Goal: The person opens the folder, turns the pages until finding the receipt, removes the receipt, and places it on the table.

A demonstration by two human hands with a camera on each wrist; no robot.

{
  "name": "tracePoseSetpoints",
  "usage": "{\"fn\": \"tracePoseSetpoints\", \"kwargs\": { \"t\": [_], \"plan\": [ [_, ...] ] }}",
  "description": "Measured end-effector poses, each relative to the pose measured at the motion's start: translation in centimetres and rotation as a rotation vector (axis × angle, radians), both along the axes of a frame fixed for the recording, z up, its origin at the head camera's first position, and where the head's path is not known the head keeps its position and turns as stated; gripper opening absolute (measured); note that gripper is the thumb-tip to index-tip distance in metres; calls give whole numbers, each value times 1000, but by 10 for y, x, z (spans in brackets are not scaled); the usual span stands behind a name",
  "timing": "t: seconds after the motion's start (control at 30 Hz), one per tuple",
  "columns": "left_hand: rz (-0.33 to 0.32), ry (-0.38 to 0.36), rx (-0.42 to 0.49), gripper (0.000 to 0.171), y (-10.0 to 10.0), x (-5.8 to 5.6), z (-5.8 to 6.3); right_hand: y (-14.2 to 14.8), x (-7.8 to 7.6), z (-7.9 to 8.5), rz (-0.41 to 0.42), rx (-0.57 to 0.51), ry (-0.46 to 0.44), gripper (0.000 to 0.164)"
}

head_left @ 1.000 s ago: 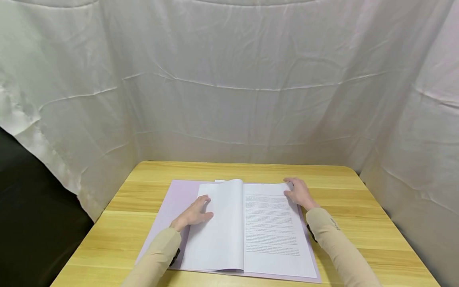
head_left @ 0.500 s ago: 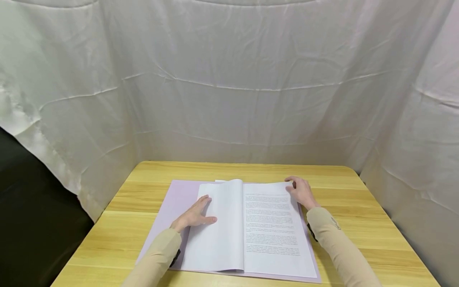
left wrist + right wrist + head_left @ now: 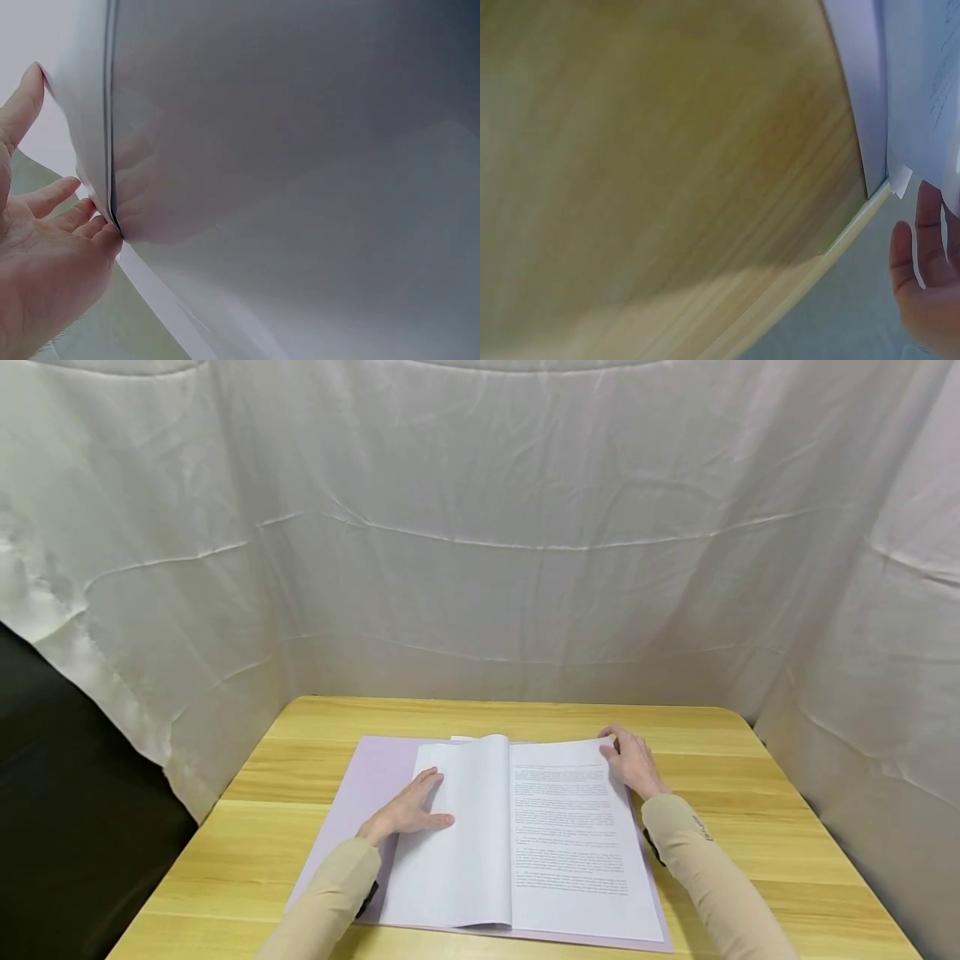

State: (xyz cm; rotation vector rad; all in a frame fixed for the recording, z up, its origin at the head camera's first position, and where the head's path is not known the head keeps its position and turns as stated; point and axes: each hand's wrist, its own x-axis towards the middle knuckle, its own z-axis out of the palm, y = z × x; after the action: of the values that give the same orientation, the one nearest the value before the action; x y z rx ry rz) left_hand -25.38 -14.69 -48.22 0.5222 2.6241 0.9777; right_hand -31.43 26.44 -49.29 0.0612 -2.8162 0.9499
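Observation:
A stack of white paper lies fanned open like a book on a pale purple folder in the head view. The turned-over left page shows a blank face and bulges along the fold. My left hand rests on it with fingers and thumb spread; the left wrist view has these fingers against the paper edges. Lines of small print cover the right page. At its upper right corner, my right hand pinches the slightly raised sheet with bent fingers. Part of that hand shows in the right wrist view.
Everything lies on a wooden table with rounded far corners. Pale grey cloth hangs behind and on both sides. Dark material shows at the lower left. Another sheet's edge peeks out above the left page.
The right hand has shifted slightly up and right, its fingers drawing in on the page corner, which has risen a little. The left thumb has slid slightly right.

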Motion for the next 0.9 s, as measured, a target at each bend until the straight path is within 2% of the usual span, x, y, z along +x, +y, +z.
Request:
{"fn": "tracePoseSetpoints", "kwargs": {
  "t": [0.23, 0.57, 0.9],
  "plan": [
    [-3, 9, -7, 87, 0, 0, 0, -1, 0, 1, -24, -2, 34, 15],
    [3, 0, -11, 87, 0, 0, 0, -2, 2, 3, -65, -23, -16, 19],
    [-7, 7, -5, 87, -1, -1, -1, -3, 3, 6, -78, -64, -24, 24]
  ]
}}
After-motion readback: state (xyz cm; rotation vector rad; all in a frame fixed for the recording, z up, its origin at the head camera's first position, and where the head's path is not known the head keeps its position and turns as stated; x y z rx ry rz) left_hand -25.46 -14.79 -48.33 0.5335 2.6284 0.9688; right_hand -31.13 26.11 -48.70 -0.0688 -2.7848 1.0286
